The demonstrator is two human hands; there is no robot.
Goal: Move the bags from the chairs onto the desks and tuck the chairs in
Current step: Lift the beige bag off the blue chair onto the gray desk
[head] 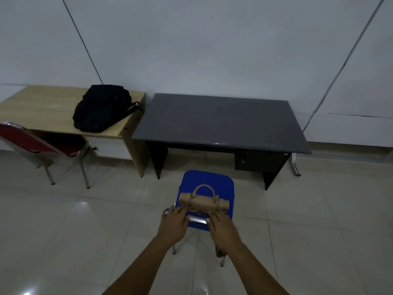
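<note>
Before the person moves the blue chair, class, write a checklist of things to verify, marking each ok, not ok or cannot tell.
1. Black backpack on the wooden desk: ok.
2. Red chair tucked under that desk: ok, partly under.
3. Tan bag off the blue chair: not ok, it lies on the seat.
4. Dark desk has room for the bag: ok.
5. Left hand and right hand on the backrest: ok.
6. Grip firm: cannot tell.
</note>
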